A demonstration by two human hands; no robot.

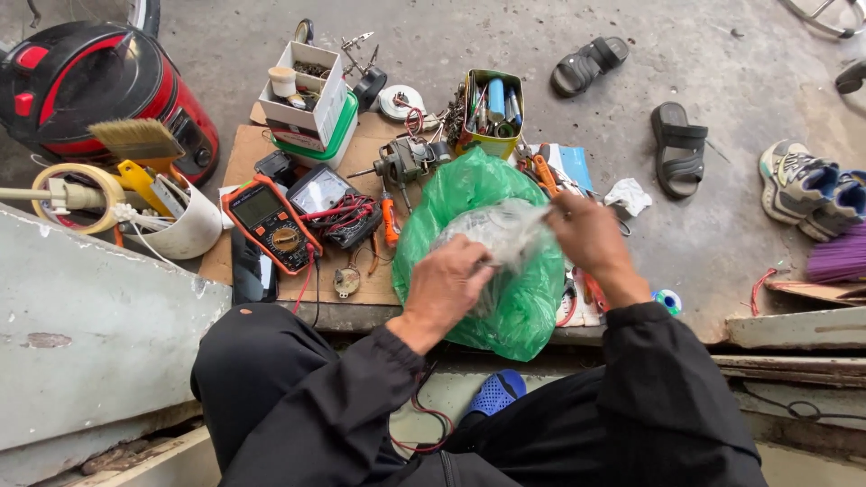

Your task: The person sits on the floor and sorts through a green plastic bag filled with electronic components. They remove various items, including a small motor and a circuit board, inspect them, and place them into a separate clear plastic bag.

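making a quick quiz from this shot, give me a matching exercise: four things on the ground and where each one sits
Things:
1. green plastic bag
2. orange multimeter
3. paintbrush
4. black sandals

Places:
a. on the bare concrete, upper right
b. on the cardboard, left of the bag
c. under both hands, in the middle
d. on top of the red and black vacuum cleaner

Pairs: 1-c, 2-b, 3-d, 4-a

Light: even, soft daylight, bright throughout.
Shadows: faint, short.
Blur: clear bag (505, 230) between the hands smeared by motion.
Edges: slight wide-angle bending.
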